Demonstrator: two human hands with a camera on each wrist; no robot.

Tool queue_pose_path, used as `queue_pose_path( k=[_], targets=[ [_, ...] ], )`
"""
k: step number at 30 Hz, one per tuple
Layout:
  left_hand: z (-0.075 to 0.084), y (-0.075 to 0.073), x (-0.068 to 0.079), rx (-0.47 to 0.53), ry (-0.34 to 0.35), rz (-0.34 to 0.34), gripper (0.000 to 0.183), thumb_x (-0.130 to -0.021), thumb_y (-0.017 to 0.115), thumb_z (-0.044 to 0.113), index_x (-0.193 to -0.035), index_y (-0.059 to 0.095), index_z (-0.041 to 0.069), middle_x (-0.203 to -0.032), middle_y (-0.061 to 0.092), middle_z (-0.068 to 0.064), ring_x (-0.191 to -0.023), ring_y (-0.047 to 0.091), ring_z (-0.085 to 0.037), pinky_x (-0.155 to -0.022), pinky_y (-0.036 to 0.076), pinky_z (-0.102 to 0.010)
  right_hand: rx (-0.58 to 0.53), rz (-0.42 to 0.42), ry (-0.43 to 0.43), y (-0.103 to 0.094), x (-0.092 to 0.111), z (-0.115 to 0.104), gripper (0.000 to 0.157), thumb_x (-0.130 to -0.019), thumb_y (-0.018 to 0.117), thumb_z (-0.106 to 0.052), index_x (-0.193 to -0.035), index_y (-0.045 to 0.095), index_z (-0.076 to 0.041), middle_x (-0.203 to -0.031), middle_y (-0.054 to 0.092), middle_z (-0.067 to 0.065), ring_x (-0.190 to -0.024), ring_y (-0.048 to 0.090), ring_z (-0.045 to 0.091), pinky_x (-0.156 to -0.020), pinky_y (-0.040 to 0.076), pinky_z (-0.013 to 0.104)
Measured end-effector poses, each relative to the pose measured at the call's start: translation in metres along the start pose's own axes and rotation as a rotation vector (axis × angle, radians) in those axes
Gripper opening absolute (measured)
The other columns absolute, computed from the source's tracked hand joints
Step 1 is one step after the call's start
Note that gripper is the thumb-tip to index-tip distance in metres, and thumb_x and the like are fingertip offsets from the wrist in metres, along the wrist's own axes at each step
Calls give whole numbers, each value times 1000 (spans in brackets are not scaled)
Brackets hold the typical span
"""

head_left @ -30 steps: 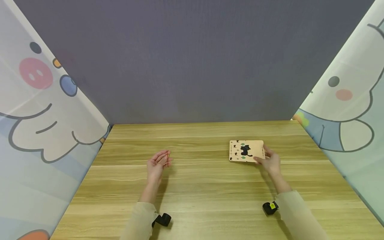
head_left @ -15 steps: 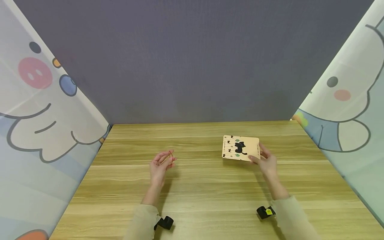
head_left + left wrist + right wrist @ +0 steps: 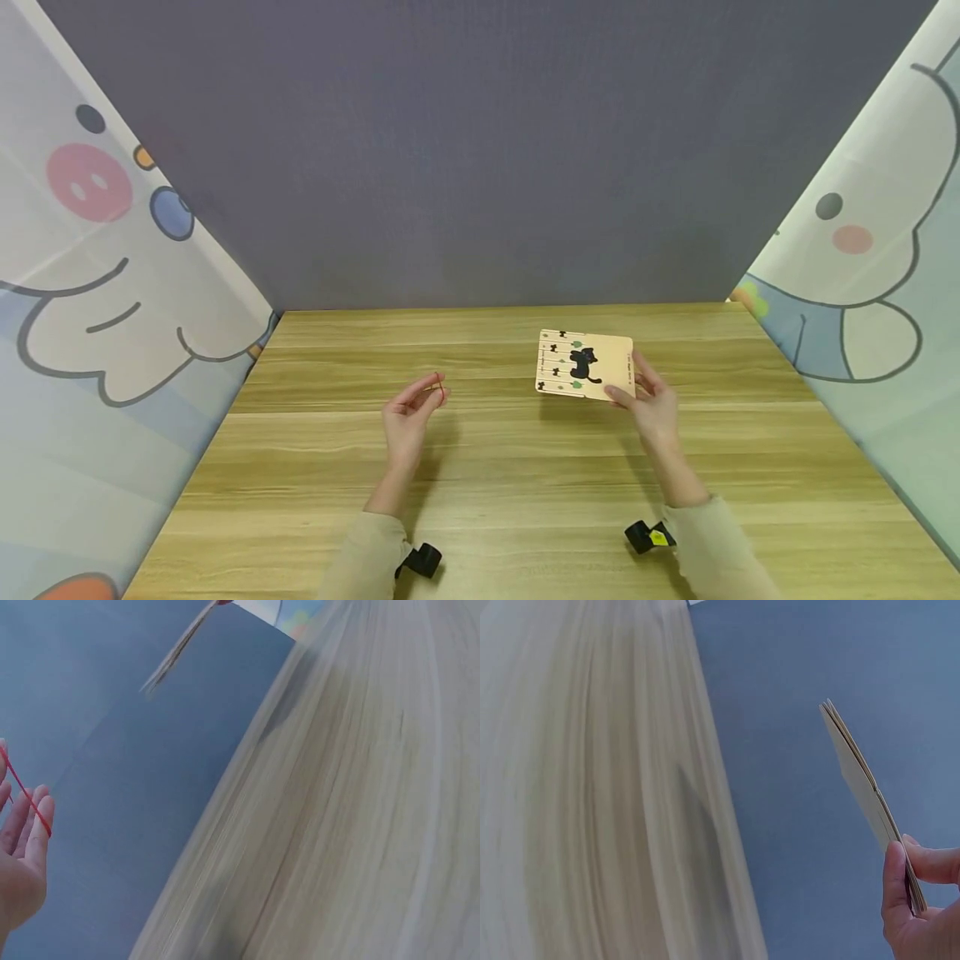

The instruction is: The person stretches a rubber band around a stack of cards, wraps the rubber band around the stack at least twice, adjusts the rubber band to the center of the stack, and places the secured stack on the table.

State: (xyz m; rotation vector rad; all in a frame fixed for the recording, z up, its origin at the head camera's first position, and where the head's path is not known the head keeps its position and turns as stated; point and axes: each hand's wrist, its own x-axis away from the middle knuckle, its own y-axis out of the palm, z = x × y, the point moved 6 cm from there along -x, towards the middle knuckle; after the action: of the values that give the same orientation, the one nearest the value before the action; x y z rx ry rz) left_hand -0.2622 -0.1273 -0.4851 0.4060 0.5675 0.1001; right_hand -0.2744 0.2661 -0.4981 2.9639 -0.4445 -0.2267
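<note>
In the head view my left hand (image 3: 406, 419) is raised over the left-middle of the table, palm turned inward. A thin red rubber band (image 3: 28, 796) loops over its fingertips and is drawn taut between them. My right hand (image 3: 652, 408) grips the right end of a thin cream notebook (image 3: 615, 354), thumb on top and fingers beneath. Its cover bears a black cat and small plant drawings. Seen edge-on in the right wrist view, the notebook has several thin layers that part slightly at the far tip. It is held up, tilted, apart from the left hand.
A wood-grain table (image 3: 487, 483) lies below both hands, its far edge against a dark grey panel (image 3: 480, 167). Cartoon-printed sheets (image 3: 862, 333) flank both sides. Small black wrist cameras (image 3: 425, 560) hang at both cuffs.
My right hand has carried the notebook leftward and slightly up, toward the middle. My left hand has moved a little to the right with the rubber band still on its fingers.
</note>
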Motion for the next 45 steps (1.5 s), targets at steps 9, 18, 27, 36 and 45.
queue_pose_path(
  k=[9, 18, 27, 36, 45],
  targets=[
    [69, 59, 2, -14, 33, -116, 39, -67, 58, -28, -105, 52, -20, -102, 62, -16, -84, 61, -22, -65, 54, -32, -49, -15, -61, 16, -1, 2, 79, -61, 77, 5, -128, 47, -24, -108, 49, 19, -79, 62, 25, -58, 53, 32],
    [73, 75, 4, -33, 28, -170, 48, -63, 65, -22, -108, 50, -19, -109, 50, -33, -91, 56, -32, -69, 52, -46, -131, -48, -69, 34, 4, 3, 79, -62, 77, 4, -129, 46, -22, -111, 49, 21, -81, 61, 29, -59, 53, 35],
    [69, 93, 6, 71, 44, -220, 60, -67, 72, -5, -115, 40, -21, -118, 50, -20, -100, 54, -31, -74, 51, -43, -141, -80, -103, 49, 10, 2, 78, -63, 76, 3, -131, 45, -22, -110, 48, 22, -81, 60, 31, -59, 54, 35],
    [57, 105, 8, 148, 3, -171, 62, -64, 64, -16, -122, 41, -14, -122, 49, -19, -102, 50, -42, -75, 51, -42, -208, -93, -97, 61, 19, 4, 78, -64, 74, 5, -131, 44, -22, -112, 48, 22, -81, 59, 33, -61, 54, 37],
    [50, 113, 8, 229, -58, -55, 67, -64, 77, 4, -120, 44, -13, -117, 50, -23, -94, 55, -25, -81, 49, -30, -249, -78, -50, 73, 31, 5, 80, -63, 74, 7, -131, 44, -22, -112, 48, 22, -80, 59, 33, -61, 54, 37]
  ],
)
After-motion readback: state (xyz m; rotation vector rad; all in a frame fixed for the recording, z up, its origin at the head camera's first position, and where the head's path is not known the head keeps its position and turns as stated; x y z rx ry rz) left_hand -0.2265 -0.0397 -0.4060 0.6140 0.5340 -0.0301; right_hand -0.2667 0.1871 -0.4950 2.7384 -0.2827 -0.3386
